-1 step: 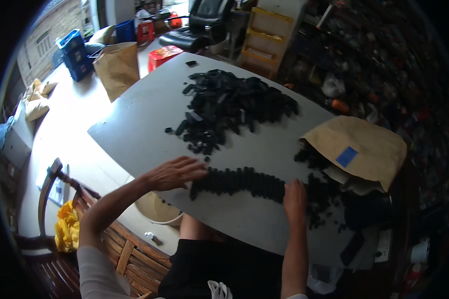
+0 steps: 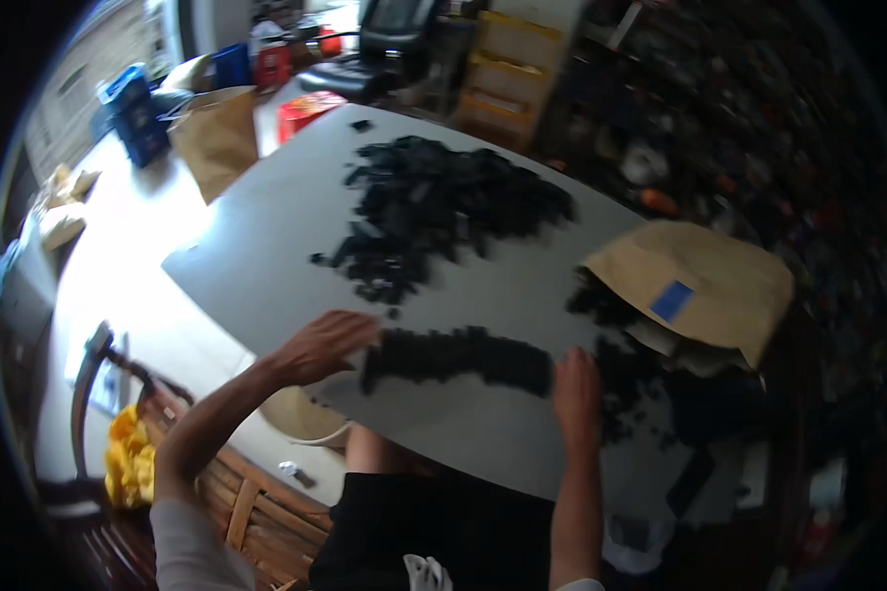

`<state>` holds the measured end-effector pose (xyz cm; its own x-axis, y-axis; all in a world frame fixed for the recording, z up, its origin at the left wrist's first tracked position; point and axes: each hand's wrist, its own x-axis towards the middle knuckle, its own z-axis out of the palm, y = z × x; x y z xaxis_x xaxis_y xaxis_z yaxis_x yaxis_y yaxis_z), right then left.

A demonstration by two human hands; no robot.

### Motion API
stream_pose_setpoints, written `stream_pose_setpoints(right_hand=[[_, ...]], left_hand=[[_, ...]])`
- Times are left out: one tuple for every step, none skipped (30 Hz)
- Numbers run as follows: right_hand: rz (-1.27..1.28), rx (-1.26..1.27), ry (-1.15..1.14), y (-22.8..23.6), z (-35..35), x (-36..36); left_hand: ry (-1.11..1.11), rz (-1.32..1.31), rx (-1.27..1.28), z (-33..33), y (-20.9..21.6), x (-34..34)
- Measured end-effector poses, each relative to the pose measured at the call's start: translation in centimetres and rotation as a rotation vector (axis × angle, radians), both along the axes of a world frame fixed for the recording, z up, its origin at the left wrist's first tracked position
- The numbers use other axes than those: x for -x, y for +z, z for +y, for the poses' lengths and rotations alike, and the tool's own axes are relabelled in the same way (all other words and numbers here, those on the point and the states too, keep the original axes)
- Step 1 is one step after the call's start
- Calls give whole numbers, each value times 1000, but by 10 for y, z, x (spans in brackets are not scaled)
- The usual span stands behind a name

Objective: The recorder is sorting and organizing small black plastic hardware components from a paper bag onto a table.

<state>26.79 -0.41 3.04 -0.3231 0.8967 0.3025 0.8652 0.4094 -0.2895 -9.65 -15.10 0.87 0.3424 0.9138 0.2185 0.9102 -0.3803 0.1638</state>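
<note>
A curved row of small black pieces [image 2: 458, 357], set side by side, lies across the near part of the grey table [image 2: 276, 266]. Their exact kind is too blurred to make out. At the row's left end, my left hand [image 2: 330, 345] is open, its fingers stretched toward the pieces. My right hand [image 2: 576, 384] is against the right end with its fingers bent and together; what they hold, if anything, is hidden. Farther back spreads a large heap of loose black pieces [image 2: 434, 207].
A brown paper bag [image 2: 700, 281] lies on its side at right, more black pieces [image 2: 621, 389] by its mouth. A flat dark object [image 2: 690, 483] rests near the right edge. Below the table's left edge stands a pale bucket [image 2: 301, 419]; a wooden chair [image 2: 217, 483] is beside me.
The whole view has shifted slightly and blurred. My left hand has drawn back a little to the left from over the row's end; my right hand stays at the other end.
</note>
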Motion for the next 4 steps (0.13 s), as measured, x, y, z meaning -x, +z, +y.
stream_pose_setpoints(right_hand=[[31, 145, -87, 23, -10, -4], [44, 65, -115, 21, -15, -18], [83, 26, -125, 24, -23, -34], [115, 85, -192, 29, -30, -48]], left_hand=[[183, -151, 36, -12, -8, -5], [335, -272, -17, -23, -17, -12], [495, -482, -35, -35, -40, -6], [635, -707, 18, -51, -80, 28]])
